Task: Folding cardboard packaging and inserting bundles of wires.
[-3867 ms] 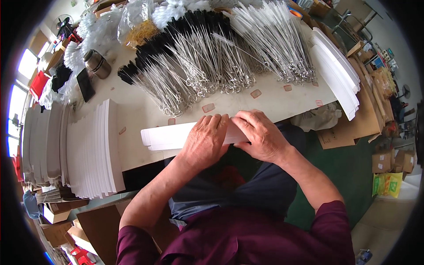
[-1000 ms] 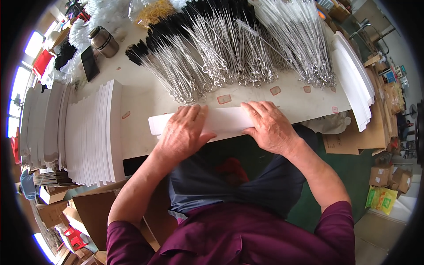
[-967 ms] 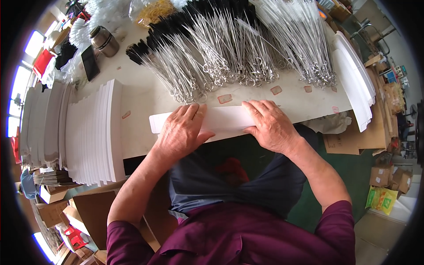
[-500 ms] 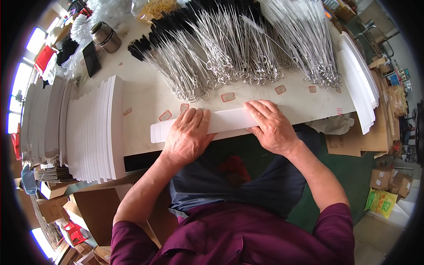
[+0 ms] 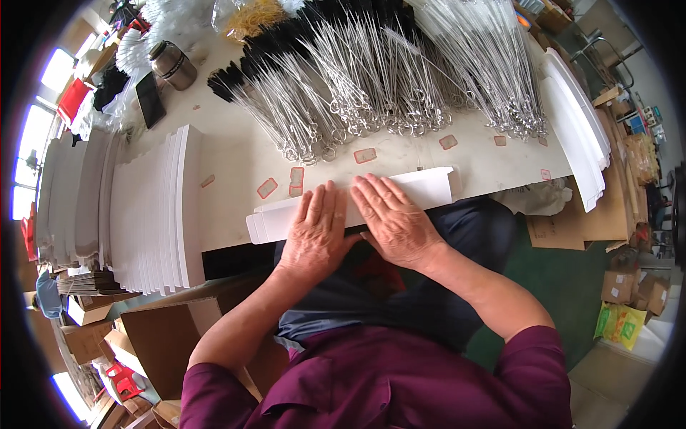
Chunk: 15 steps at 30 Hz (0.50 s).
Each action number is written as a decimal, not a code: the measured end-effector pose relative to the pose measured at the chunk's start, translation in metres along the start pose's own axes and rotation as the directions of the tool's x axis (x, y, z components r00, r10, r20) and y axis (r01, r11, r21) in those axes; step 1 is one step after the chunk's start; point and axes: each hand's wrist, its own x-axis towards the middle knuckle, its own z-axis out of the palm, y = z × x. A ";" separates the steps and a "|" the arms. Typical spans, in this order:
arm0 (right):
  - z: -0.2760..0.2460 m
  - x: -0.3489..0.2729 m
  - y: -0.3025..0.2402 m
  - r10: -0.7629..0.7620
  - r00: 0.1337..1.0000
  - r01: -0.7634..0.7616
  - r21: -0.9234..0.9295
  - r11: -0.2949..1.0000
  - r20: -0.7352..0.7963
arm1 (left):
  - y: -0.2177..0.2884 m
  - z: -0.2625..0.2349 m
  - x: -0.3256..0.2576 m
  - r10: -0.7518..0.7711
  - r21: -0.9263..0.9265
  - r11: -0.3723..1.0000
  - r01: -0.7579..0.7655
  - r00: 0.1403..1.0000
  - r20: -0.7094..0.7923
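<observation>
A long flat white cardboard sleeve [image 5: 429, 187] lies along the near edge of the table [image 5: 236, 171]. My left hand [image 5: 316, 232] lies flat on its middle, fingers together and pointing away. My right hand [image 5: 391, 218] presses flat beside it, thumbs almost touching. Both palms rest on the card; neither hand grips it. Just beyond the sleeve lie heaps of long wire brushes with ring handles [image 5: 343, 86], their black and white bristle ends pointing away.
A row of white flat cards [image 5: 153, 207] stands stacked at the left. More white cards [image 5: 572, 129] lie at the right table end. A metal jar [image 5: 171, 63] and a dark phone [image 5: 150, 99] sit far left. Cardboard boxes [image 5: 622, 286] are on the floor at the right.
Both hands have slid inward along the sleeve until they lie side by side at its middle. The sleeve stays at the table edge.
</observation>
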 end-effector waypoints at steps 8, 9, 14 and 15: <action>-0.005 -0.054 0.060 0.200 0.973 -0.200 0.010 0.980 -0.113 | -0.055 -0.007 -0.054 -0.138 0.089 0.986 0.145 0.988 -0.074; -0.007 -0.059 0.065 0.214 0.970 -0.216 -0.005 0.976 -0.113 | -0.059 -0.007 -0.055 -0.109 0.131 0.984 0.121 0.989 -0.101; -0.012 -0.061 0.068 0.229 0.966 -0.227 0.026 0.974 -0.122 | -0.058 -0.013 -0.053 -0.142 0.098 0.983 0.154 0.983 -0.115; -0.014 -0.063 0.071 0.232 0.965 -0.231 0.024 0.973 -0.125 | -0.055 -0.015 -0.052 -0.155 0.070 0.984 0.164 0.981 -0.120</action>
